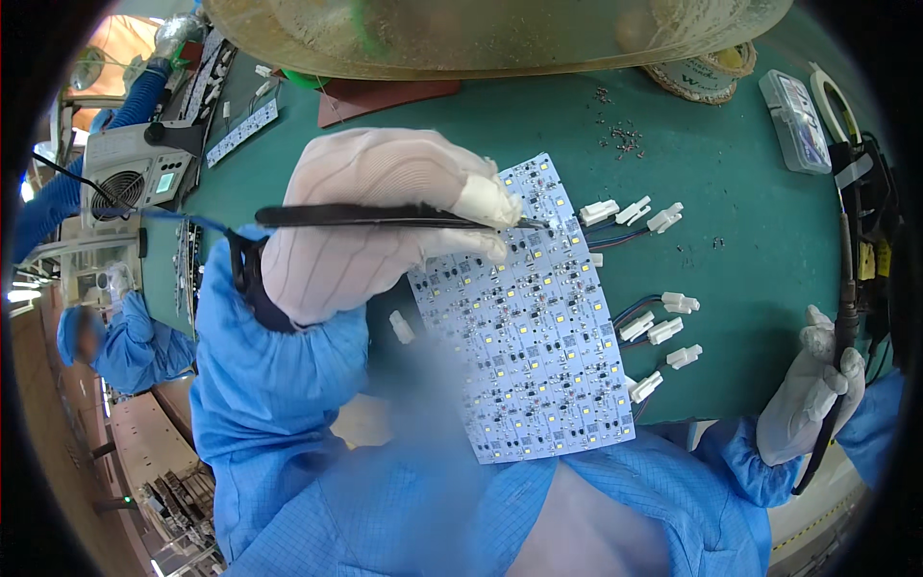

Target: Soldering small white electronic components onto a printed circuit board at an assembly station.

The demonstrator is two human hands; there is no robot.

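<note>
My left hand (351, 168), in a white glove, pinches a pair of black tweezers (336, 216). Their tips reach over the upper part of a white LED circuit board (538, 356), which is dotted with small components. Whether the tips grip a part is too small to tell. White wire connectors (663, 218) on dark and red leads stick out along the board's right side. At the far right my gloved right hand (808, 399) is closed around a dark soldering iron (845, 313), its shaft pointing away from me. A wrist strap (250, 274) circles my left wrist.
A green mat (740, 260) covers the bench. Tiny dark parts (625, 139) lie scattered beyond the board. A large translucent cover (500, 43) hangs across the top. A clear plastic box (796, 120) sits at far right, a grey bench unit (139, 168) at left. Another person (135, 341) works farther left.
</note>
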